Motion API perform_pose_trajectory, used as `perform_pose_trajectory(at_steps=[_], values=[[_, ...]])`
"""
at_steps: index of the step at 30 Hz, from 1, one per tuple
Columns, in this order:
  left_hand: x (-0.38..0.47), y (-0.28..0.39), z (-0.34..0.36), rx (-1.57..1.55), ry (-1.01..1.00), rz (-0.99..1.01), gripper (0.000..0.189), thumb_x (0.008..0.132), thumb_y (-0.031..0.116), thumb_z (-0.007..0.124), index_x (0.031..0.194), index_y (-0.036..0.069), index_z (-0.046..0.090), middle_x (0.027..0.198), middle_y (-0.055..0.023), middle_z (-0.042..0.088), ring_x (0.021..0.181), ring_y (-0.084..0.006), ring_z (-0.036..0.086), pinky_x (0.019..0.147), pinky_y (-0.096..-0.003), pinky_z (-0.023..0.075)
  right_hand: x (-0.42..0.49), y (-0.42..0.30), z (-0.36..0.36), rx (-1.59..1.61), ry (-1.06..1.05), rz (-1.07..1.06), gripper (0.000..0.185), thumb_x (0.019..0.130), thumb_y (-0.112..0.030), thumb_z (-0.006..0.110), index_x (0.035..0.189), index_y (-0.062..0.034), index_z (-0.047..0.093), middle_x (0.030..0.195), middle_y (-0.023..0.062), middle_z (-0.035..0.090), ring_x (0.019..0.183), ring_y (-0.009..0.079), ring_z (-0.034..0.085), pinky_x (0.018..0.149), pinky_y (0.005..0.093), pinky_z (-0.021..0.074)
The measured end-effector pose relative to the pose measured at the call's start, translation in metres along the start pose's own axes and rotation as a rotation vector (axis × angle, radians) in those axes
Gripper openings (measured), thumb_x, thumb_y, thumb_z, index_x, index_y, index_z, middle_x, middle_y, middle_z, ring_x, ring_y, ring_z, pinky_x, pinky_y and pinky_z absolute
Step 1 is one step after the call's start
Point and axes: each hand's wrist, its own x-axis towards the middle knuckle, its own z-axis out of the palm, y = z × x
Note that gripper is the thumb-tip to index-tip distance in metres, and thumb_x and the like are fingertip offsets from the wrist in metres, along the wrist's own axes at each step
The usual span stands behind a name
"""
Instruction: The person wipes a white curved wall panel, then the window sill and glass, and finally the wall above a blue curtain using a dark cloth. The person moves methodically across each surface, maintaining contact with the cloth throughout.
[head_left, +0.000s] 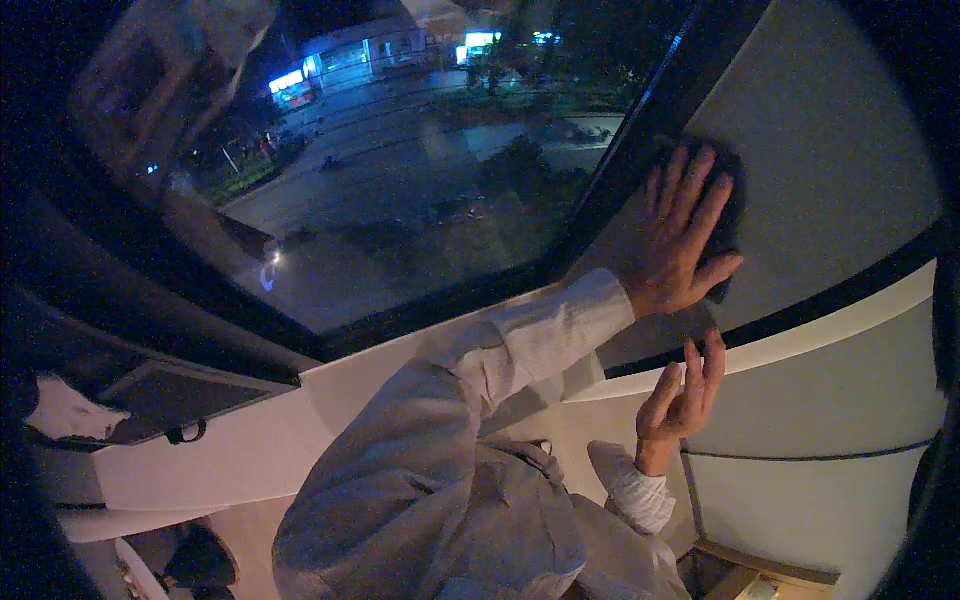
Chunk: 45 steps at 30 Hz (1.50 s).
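My left hand (679, 232) lies flat, fingers spread, against a grey panel (817, 142) beside the dark window frame (600, 187). A dark patch shows behind its fingers; whether it is a shadow or a thing under the palm I cannot tell. Below it, my right hand (681, 405) is raised with loosely bent fingers and nothing visible in it. Its fingertips are near the panel's black lower edge (810, 315); contact is unclear. Both arms wear light sleeves (555, 330).
The window pane (420, 187) shows a lit street at night, with reflections. A pale sill (225, 442) runs below. At left are a dark window section (187, 397) and a black loop (187, 433). A wooden piece (765, 562) stands at lower right.
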Motion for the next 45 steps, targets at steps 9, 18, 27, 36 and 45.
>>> perform_pose_trajectory(at_steps=[9, 18, 27, 36, 45], values=[[-0.094, -0.012, 0.034, -0.081, 0.164, -0.129, 0.082, 0.099, 0.036, 0.061, 0.163, 0.001, 0.024, 0.172, -0.026, 0.011, 0.158, -0.0506, 0.01, 0.126, -0.0621, 0.0064, 0.0, 0.001, -0.005, 0.004, -0.011, -0.017, 0.03, 0.103, -0.013, 0.058, 0.125, 0.0036, 0.068, 0.146, 0.0271, 0.057, 0.135, 0.0458, 0.054, 0.115, 0.0537, 0.0406], [-0.165, 0.004, 0.077, -0.234, 0.328, -0.863, 0.066, 0.111, 0.032, 0.04, 0.164, -0.002, 0.019, 0.173, -0.0253, 0.01, 0.159, -0.0429, 0.011, 0.129, -0.0514, 0.0077, 0.005, -0.009, -0.006, -0.018, -0.018, 0.045, 0.03, 0.106, -0.012, 0.054, 0.126, 0.0033, 0.069, 0.143, 0.026, 0.06, 0.134, 0.0429, 0.057, 0.113, 0.0496, 0.0438], [-0.025, 0.027, 0.032, -0.073, 0.248, -0.324, 0.073, 0.108, 0.039, 0.048, 0.163, -0.002, 0.022, 0.17, -0.0296, 0.014, 0.156, -0.0515, 0.014, 0.125, -0.0626, 0.0093, -0.002, -0.009, -0.012, 0.017, 0.03, 0.07, 0.028, 0.103, -0.012, 0.059, 0.121, 0.0052, 0.07, 0.141, 0.0278, 0.06, 0.132, 0.0456, 0.057, 0.113, 0.0523, 0.0431], [0.053, 0.029, 0.017, -0.063, 0.253, 0.006, 0.079, 0.103, 0.036, 0.058, 0.162, -0.003, 0.024, 0.168, -0.0328, 0.017, 0.155, -0.0552, 0.015, 0.125, -0.0643, 0.0103, -0.002, -0.014, -0.014, 0.013, 0.084, 0.059, 0.027, 0.103, -0.011, 0.057, 0.118, 0.0067, 0.07, 0.138, 0.0274, 0.062, 0.128, 0.0459, 0.058, 0.111, 0.0527, 0.0444], [-0.135, -0.007, 0.056, -0.158, 0.237, -0.469, 0.075, 0.111, 0.044, 0.041, 0.164, -0.002, 0.017, 0.171, -0.0289, 0.01, 0.158, -0.0432, 0.013, 0.128, -0.0533, 0.0093, -0.006, -0.011, -0.009, 0.116, 0.063, 0.111, 0.028, 0.088, 0.0, 0.068, 0.116, 0.0007, 0.072, 0.131, 0.0225, 0.066, 0.125, 0.0419, 0.062, 0.109, 0.0495, 0.0482]])
